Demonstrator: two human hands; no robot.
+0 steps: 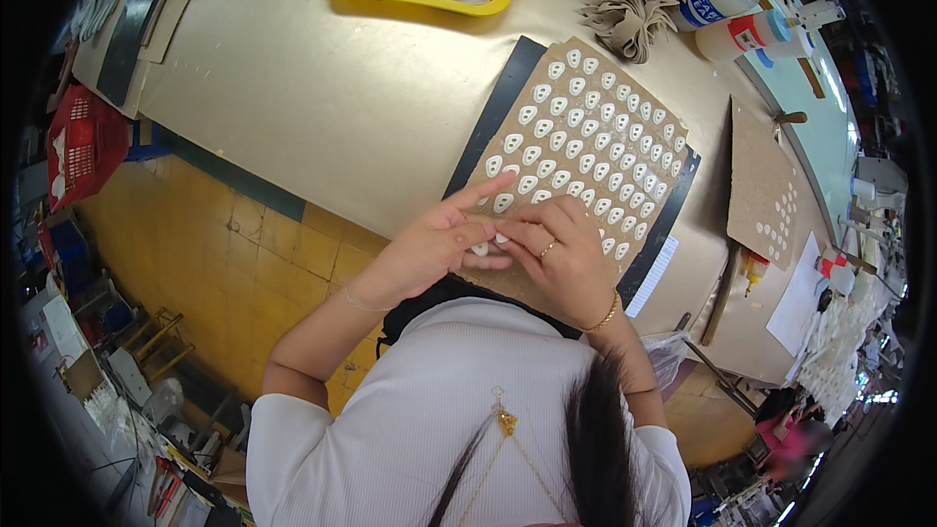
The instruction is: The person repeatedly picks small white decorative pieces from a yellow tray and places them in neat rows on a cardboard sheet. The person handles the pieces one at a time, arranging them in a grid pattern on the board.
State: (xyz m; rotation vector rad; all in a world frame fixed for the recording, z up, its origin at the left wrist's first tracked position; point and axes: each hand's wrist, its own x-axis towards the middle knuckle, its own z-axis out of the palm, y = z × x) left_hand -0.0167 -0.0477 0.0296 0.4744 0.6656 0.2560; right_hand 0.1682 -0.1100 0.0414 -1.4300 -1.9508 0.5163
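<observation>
A brown cardboard sheet (508,278) carries rows of small white teardrop-shaped pieces (557,141), each with little holes. It lies on a dark board (496,102) right in front of me. Over its near left part my two hands meet. My left hand (439,242) has its index finger stretched out over the sheet, while thumb and other fingers close on a loose white piece (480,248). Fingertips of my right hand (569,254) are pinched at a second white piece (502,237) beside the left thumb. The fingers partly hide both pieces.
At the table's far side stands a yellow tray (410,6) of white pieces and a plastic bag. Beige fabric strips (630,24) and bottles (747,35) are at far right. Another cardboard sheet (756,176) lies right; a red basket (90,141) is at left.
</observation>
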